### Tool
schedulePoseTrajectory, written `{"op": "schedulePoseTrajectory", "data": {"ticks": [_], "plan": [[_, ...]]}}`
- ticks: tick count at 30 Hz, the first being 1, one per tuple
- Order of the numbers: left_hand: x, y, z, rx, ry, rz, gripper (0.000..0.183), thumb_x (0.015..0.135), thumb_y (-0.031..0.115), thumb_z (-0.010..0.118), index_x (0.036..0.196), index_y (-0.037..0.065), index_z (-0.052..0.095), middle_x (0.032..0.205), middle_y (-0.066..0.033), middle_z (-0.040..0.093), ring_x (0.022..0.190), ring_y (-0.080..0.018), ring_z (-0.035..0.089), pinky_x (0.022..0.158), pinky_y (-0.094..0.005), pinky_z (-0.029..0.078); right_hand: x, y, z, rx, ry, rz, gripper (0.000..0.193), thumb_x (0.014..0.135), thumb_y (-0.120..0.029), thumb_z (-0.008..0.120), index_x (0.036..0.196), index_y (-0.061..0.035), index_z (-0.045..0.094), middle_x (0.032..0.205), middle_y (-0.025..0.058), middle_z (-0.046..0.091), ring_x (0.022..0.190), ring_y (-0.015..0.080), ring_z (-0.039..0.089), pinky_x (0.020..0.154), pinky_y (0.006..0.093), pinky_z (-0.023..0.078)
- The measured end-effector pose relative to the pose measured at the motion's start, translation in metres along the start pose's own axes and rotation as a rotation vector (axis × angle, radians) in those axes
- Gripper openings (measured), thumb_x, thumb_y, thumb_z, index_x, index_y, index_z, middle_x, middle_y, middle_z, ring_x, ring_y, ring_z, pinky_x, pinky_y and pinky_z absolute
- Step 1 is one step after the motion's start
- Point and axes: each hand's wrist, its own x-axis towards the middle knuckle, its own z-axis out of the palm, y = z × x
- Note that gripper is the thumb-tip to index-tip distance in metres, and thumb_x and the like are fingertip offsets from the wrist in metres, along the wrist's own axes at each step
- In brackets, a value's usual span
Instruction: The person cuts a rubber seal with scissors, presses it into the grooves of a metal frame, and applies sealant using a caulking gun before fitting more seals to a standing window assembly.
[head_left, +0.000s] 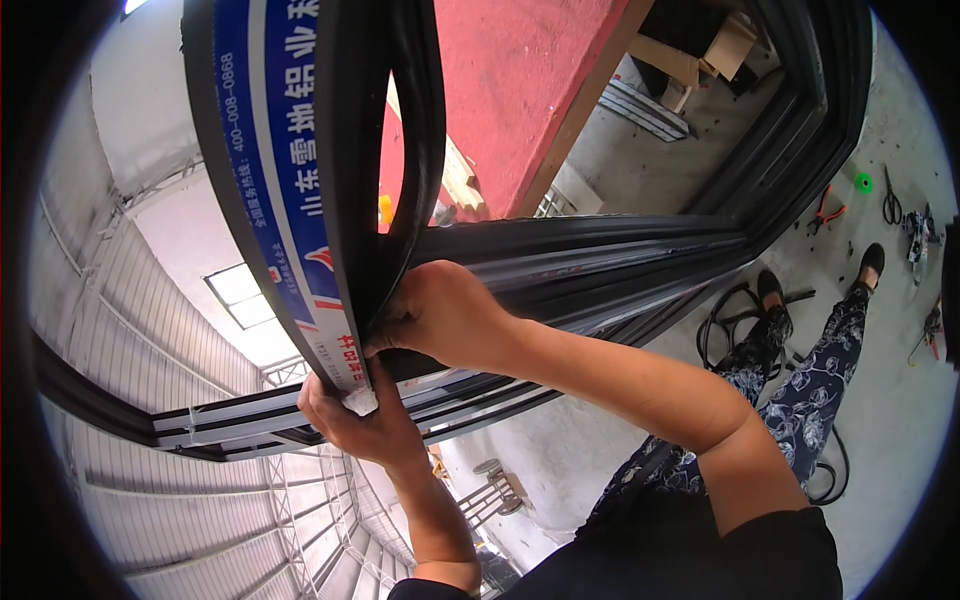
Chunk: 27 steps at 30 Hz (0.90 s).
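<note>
A dark window or door frame point(600, 255) runs across the middle, with a dark upright bar that carries a blue and white printed protective film point(270, 130). My left hand point(360, 425) is wrapped around the bar's lower end, beside a torn whitish bit of film point(360, 402). My right hand point(440, 315) is closed, fingers pressed into the inner edge of the bar. From those fingers a black rubber sealing strip point(425, 150) rises and bows away from the bar in a loop. The right fingertips are partly hidden against the dark profile.
Behind the frame is a red panel point(520, 90) with a wooden edge. Cardboard point(728, 48) and metal profiles point(645, 110) lie beyond. On the floor are scissors point(891, 195), pliers point(826, 212), a green roll point(864, 182) and coiled black strip point(735, 320) by my feet. A stool point(495, 490) stands below the frame.
</note>
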Motion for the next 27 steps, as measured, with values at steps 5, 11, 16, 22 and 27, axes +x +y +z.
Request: {"op": "schedulePoseTrajectory", "data": {"ticks": [5,11,16,22,27], "plan": [[-0.005,0.009,0.010,0.000,0.049,-0.135,0.045,0.071,0.004,0.080,0.110,-0.003,0.060,0.102,-0.0133,0.060,0.094,-0.0285,0.058,0.080,-0.0402,0.047,-0.001,0.002,0.001,0.027,0.029,-0.002,0.026,0.069,-0.031,0.081,0.086,-0.0117,0.075,0.077,0.0130,0.068,0.075,0.0333,0.067,0.066,0.0391,0.053],[-0.004,0.016,0.008,0.003,0.010,-0.159,0.041,0.075,0.005,0.075,0.110,-0.002,0.055,0.096,-0.0122,0.054,0.093,-0.0284,0.054,0.081,-0.0398,0.043,-0.002,-0.009,-0.007,-0.021,-0.058,0.082,0.028,0.074,-0.027,0.081,0.094,-0.0085,0.075,0.082,0.0157,0.069,0.076,0.0329,0.068,0.066,0.0361,0.051],[-0.003,0.016,0.001,0.022,-0.117,-0.167,0.037,0.080,0.007,0.073,0.109,-0.003,0.052,0.094,-0.0132,0.049,0.090,-0.0311,0.050,0.079,-0.0414,0.041,-0.003,-0.006,-0.005,0.042,-0.051,0.049,0.026,0.075,-0.024,0.080,0.094,-0.0068,0.075,0.084,0.0169,0.070,0.079,0.0338,0.068,0.068,0.0374,0.052],[-0.001,0.019,0.003,0.000,-0.092,-0.171,0.032,0.081,0.009,0.074,0.100,-0.003,0.050,0.089,-0.0125,0.048,0.086,-0.0319,0.050,0.079,-0.0420,0.042,0.002,-0.010,-0.024,0.046,-0.024,-0.024,0.030,0.072,-0.026,0.080,0.091,-0.0040,0.073,0.080,0.0156,0.069,0.077,0.0327,0.069,0.069,0.0386,0.053],[0.007,-0.003,-0.005,-0.014,-0.152,-0.084,0.036,0.077,0.010,0.078,0.099,-0.001,0.051,0.093,-0.0133,0.051,0.086,-0.0324,0.052,0.079,-0.0418,0.043,0.004,-0.036,-0.052,0.414,0.135,0.084,0.029,0.073,-0.015,0.082,0.091,0.0026,0.070,0.078,0.0154,0.071,0.074,0.0249,0.071,0.068,0.0339,0.055]]}}
